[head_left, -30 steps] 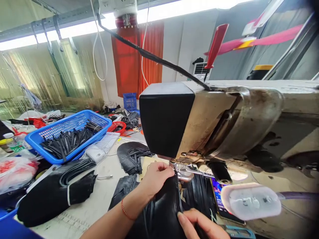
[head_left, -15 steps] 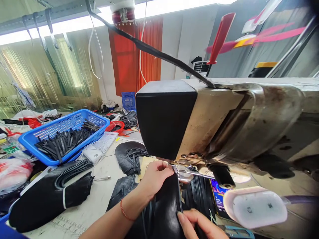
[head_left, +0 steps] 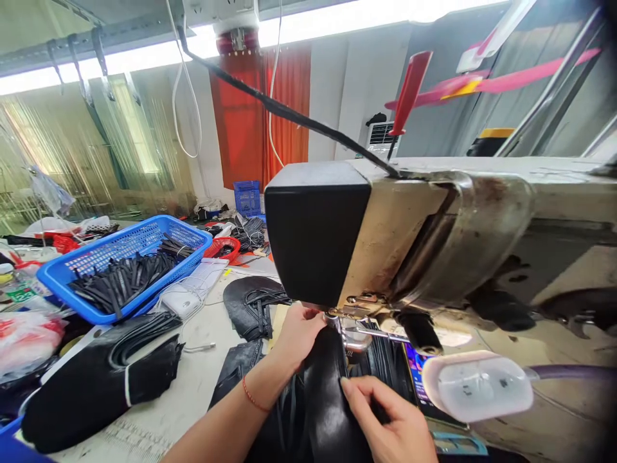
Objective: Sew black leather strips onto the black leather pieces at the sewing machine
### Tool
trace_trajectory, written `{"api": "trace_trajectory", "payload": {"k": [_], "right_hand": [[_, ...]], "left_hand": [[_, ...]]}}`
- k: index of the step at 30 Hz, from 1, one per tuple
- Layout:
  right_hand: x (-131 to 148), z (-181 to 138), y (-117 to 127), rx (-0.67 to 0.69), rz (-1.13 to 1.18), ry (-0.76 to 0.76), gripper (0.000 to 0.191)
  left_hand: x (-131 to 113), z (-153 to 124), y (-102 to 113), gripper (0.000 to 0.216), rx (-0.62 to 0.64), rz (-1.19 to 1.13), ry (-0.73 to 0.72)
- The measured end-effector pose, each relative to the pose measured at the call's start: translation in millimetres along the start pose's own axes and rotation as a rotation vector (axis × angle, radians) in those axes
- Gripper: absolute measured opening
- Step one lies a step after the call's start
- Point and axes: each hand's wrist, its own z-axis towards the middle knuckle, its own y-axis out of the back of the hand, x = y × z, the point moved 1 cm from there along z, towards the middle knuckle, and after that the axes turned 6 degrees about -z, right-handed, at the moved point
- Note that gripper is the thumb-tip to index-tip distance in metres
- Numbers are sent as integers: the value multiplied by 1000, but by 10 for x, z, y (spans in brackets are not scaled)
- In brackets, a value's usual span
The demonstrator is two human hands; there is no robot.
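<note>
A black leather piece (head_left: 328, 392) runs from the lower middle up to the needle area of a sewing machine (head_left: 318, 238). My left hand (head_left: 299, 337) grips the leather close to the presser foot (head_left: 337, 325), thumb and fingers closed; the machine head hides some fingertips. Lower down, my right hand (head_left: 385, 411) pinches the right edge of the same leather between thumb and forefinger. Beside it, under the machine arm, lie black strips (head_left: 385, 360). More dark leather pieces (head_left: 236, 370) rest to the left of my left wrist.
A blue basket (head_left: 103, 315) of black strips stands at the left. Near it lie a tied bundle of black leather (head_left: 77, 386) and curved black leather pieces (head_left: 250, 296). A lit lamp (head_left: 482, 386), a phone (head_left: 417, 379) and a light-blue tool (head_left: 457, 444) are at the right.
My right hand has moved up along the leather's edge and shows more fully. My left hand has shifted slightly left in view, still at the presser foot. The camera view has shifted slightly.
</note>
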Motion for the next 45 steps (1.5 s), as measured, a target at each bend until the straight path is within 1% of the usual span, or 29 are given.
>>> {"api": "trace_trajectory", "payload": {"k": [2,3,4,6,7,8,9,10,11,12,13,15,17,19,23,25,27,30,33,35,37,39,40,42,45], "right_hand": [[1,44,-4,-16,6,-28,40],[8,68,-4,-2,7,-35,41],[19,94,1,22,10,-39,42],[58,156,31,98,49,-37,43],[83,188,54,153,88,-33,42],[110,219,80,216,139,-29,41],[134,245,106,275,196,-30,38],[155,266,127,324,251,-35,33],[168,281,142,365,296,-49,28],[174,289,148,393,332,-65,24],[171,290,144,407,359,-81,21],[152,281,117,406,390,-104,20],[129,263,81,388,421,-113,19],[120,245,54,373,451,-110,19],[121,227,22,344,453,-85,17],[111,231,-1,297,419,-62,16],[101,239,-32,247,376,-33,17],[110,236,-70,205,298,19,20],[114,208,-48,190,189,87,23],[54,193,20,133,82,119,25],[-82,200,120,5,-61,104,27],[-273,228,217,-124,-219,39,26],[-373,246,250,-159,-291,-4,23],[-550,283,278,-174,-401,-91,17],[-704,331,253,-154,-461,-168,13]], "left_hand": [[-56,3,23,22,-22,136,-48],[-103,-33,37,20,-71,258,-94],[-159,-98,49,16,-143,412,-166],[-274,-307,48,7,-291,742,-358],[-316,-434,33,3,-317,880,-440],[-335,-559,10,6,-278,976,-473],[-332,-670,-15,8,-201,1027,-451],[-306,-760,-39,6,-116,1043,-390],[-263,-824,-60,8,-55,1031,-316],[-209,-859,-76,11,-28,1001,-241],[-148,-867,-88,16,-29,961,-175],[-28,-825,-95,25,-93,880,-88],[64,-757,-85,32,-150,825,-44],[115,-710,-70,33,-151,789,-20],[101,-723,-65,21,-82,736,-20],[53,-750,-84,16,-78,781,-51],[-2,-771,-119,16,-91,914,-123],[-51,-793,-179,20,-116,1138,-288],[-50,-827,-203,17,-129,1214,-409],[-47,-858,-167,12,-134,1170,-417],[-55,-886,-79,10,-180,1079,-404],[-67,-904,49,19,-288,965,-396],[-68,-906,117,21,-347,899,-387],[-49,-898,234,23,-421,761,-329],[14,-870,312,26,-427,594,-197]]}}
